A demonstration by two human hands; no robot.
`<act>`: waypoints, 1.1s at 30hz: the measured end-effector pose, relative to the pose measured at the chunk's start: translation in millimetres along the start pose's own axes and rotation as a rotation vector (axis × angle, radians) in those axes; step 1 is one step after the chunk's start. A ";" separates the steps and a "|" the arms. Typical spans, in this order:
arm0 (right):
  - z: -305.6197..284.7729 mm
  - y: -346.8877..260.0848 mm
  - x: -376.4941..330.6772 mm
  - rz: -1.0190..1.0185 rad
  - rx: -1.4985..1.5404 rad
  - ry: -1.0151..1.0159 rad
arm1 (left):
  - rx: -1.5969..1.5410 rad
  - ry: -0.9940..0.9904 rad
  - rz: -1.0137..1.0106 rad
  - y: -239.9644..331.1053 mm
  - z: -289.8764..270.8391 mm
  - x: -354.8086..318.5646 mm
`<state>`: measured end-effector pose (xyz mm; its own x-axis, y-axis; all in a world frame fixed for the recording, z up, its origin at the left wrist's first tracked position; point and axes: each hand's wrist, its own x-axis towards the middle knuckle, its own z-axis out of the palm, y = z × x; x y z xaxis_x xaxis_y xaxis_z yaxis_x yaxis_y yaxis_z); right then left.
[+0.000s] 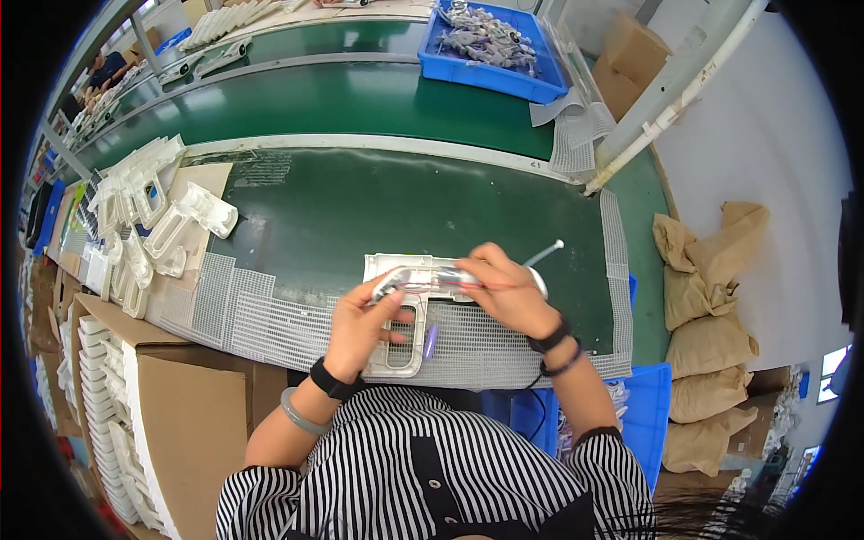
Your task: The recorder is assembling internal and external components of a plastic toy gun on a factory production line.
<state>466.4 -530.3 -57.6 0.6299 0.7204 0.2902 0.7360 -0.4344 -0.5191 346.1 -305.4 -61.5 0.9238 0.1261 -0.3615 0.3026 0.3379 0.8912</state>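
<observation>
A white plastic housing half with a looped handle (405,367) lies on the bench in front of me. Over its upper part is a silvery tubular part (443,277) with a thin red wire along it. My left hand (360,326) pinches the tube's left end between thumb and fingers. At the other end, my right hand (506,292) is closed on the tube, its fingers bent over it. A thin pale rod (545,252) with a rounded tip sticks out beyond the right hand; whether it is held is hidden. Beside the handle lies a small purple piece (430,342).
White housing parts (144,211) are heaped at the left, above a carton (198,423) of stacked parts. Across the green conveyor, a blue tray (495,76) holds wired parts. A white mesh mat (297,328) edges the bench. Sacks (711,351) and a blue bin (650,414) are at right.
</observation>
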 end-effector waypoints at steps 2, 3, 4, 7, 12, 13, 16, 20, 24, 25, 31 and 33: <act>20.3 5.7 18.9 -0.006 0.038 -0.019 | 0.012 0.118 0.054 -3.3 -12.2 5.6; 28.1 7.1 24.7 -0.018 0.080 -0.037 | 0.062 0.160 0.117 -6.1 -19.0 9.3; 36.3 7.3 29.4 -0.021 0.086 -0.043 | 0.109 0.213 0.180 -7.7 -24.6 9.3; 47.7 2.6 37.9 -0.017 0.145 -0.062 | 0.540 0.353 0.471 -8.3 -40.6 8.5; 41.2 -8.2 37.5 0.045 -0.008 -0.143 | 0.937 0.462 0.529 -4.1 -48.1 2.4; 39.4 -9.3 37.8 0.047 -0.072 -0.177 | 0.962 0.465 0.557 -5.4 -47.6 2.0; 35.2 -20.8 42.3 -0.063 -0.111 -0.143 | 0.979 0.475 0.585 -8.5 -47.8 2.1; 50.2 -22.0 62.4 -0.166 -0.125 -0.045 | 0.776 0.498 0.570 -8.5 -50.1 4.6; 63.4 -13.4 54.7 -0.074 -0.007 -0.059 | 0.990 0.557 0.560 -11.6 -55.1 6.5; 64.9 -15.1 49.5 -0.118 -0.103 -0.010 | 0.987 0.558 0.559 -11.6 -55.6 5.0; 58.0 -51.4 22.2 0.099 -0.170 -0.158 | 1.255 0.576 0.512 -24.1 -65.5 -1.1; 60.6 -54.8 15.0 0.154 -0.134 -0.054 | 1.273 0.580 0.491 -17.2 -62.5 -1.5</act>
<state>420.5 -462.9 -73.5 0.7261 0.6663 0.1697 0.6605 -0.6073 -0.4415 324.9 -253.1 -93.5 0.8644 0.4325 0.2564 0.2754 -0.8340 0.4781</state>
